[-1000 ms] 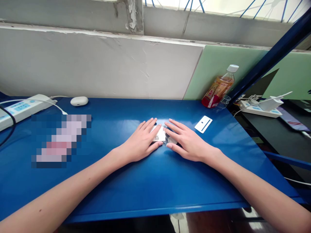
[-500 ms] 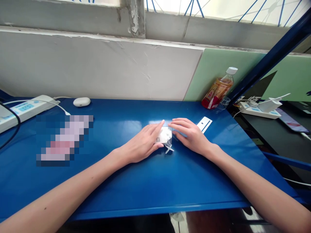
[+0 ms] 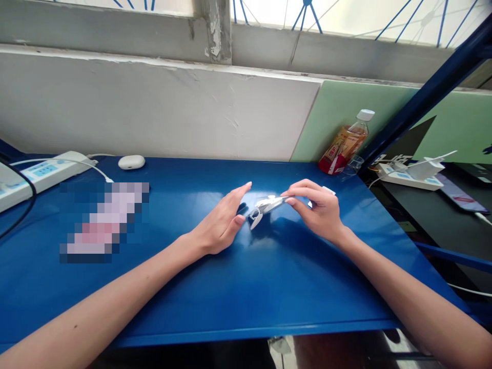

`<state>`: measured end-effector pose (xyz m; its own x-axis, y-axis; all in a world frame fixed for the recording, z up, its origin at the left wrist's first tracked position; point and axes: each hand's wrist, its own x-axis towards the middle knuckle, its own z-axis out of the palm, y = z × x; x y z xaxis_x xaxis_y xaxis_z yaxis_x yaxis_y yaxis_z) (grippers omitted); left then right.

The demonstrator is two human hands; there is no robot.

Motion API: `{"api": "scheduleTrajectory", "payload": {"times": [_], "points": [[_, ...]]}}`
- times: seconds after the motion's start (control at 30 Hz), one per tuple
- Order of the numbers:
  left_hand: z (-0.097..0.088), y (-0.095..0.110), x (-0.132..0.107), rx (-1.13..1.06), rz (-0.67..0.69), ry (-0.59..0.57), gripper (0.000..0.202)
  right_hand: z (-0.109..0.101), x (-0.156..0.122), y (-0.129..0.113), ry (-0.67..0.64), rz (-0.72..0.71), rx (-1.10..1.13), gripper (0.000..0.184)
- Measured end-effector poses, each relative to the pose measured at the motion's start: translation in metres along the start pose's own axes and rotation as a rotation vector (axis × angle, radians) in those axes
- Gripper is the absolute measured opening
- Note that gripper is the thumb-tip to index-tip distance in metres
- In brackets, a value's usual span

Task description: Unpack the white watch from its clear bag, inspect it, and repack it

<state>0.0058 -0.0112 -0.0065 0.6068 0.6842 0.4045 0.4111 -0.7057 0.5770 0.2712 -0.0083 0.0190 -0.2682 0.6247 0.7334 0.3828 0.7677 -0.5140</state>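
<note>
A small clear plastic packet (image 3: pixel 265 205) with white pieces inside hangs tilted just over the blue desk. My right hand (image 3: pixel 317 207) pinches its right edge between thumb and fingertips. What the white pieces are, I cannot make out. To the left, my left hand (image 3: pixel 223 223) is open, its side resting on the desktop and its thumb apart from the fingers. A gap lies between it and the packet's lower end. Behind my right hand only a corner of a flat white strip (image 3: pixel 329 190) shows.
A drink bottle (image 3: pixel 344 143) leans against the green board at the back right. White earbud case (image 3: pixel 131 162), power strip (image 3: pixel 49 169) and a blurred-out rectangular item (image 3: pixel 105 220) are on the left. Beyond the blue post (image 3: pixel 430 97), a second power strip (image 3: pixel 411 177) lies on a black surface.
My right hand has taken hold of the packet's right edge and lifted it up off the desk. My left hand has come off the packet, moving slightly left.
</note>
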Motion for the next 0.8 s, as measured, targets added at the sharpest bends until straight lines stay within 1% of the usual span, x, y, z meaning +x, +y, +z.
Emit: {"api": "scheduleTrajectory", "payload": {"times": [0.1, 0.2, 0.33, 0.4, 0.47, 0.53, 0.63, 0.7, 0.8], "points": [[0.001, 0.000, -0.001, 0.002, -0.025, 0.030, 0.073, -0.001, 0.002, -0.003, 0.047, 0.128, 0.130, 0.006], [0.002, 0.002, 0.000, 0.027, -0.023, 0.045, 0.070, -0.001, 0.003, -0.003, 0.050, 0.249, 0.229, 0.007], [0.001, 0.005, 0.002, 0.094, -0.028, 0.066, 0.063, 0.001, 0.002, -0.001, 0.039, 0.394, 0.235, 0.014], [0.001, 0.008, 0.003, 0.144, -0.009, 0.083, 0.065, 0.005, 0.001, 0.000, 0.051, 0.443, 0.203, 0.016], [0.000, 0.011, 0.005, 0.195, 0.045, 0.094, 0.072, 0.009, -0.002, 0.000, 0.059, 0.482, 0.181, 0.017], [0.001, 0.014, 0.006, 0.244, 0.121, 0.091, 0.085, 0.013, -0.004, 0.000, 0.056, 0.508, 0.175, 0.017], [0.005, 0.017, 0.008, 0.309, 0.220, 0.039, 0.106, 0.017, -0.006, -0.002, 0.052, 0.512, 0.173, 0.016], [0.008, 0.017, 0.008, 0.336, 0.240, 0.001, 0.114, 0.018, -0.007, -0.003, 0.051, 0.504, 0.166, 0.016], [0.010, 0.017, 0.008, 0.333, 0.200, -0.026, 0.113, 0.019, -0.007, -0.002, 0.032, 0.498, 0.134, 0.016]]}}
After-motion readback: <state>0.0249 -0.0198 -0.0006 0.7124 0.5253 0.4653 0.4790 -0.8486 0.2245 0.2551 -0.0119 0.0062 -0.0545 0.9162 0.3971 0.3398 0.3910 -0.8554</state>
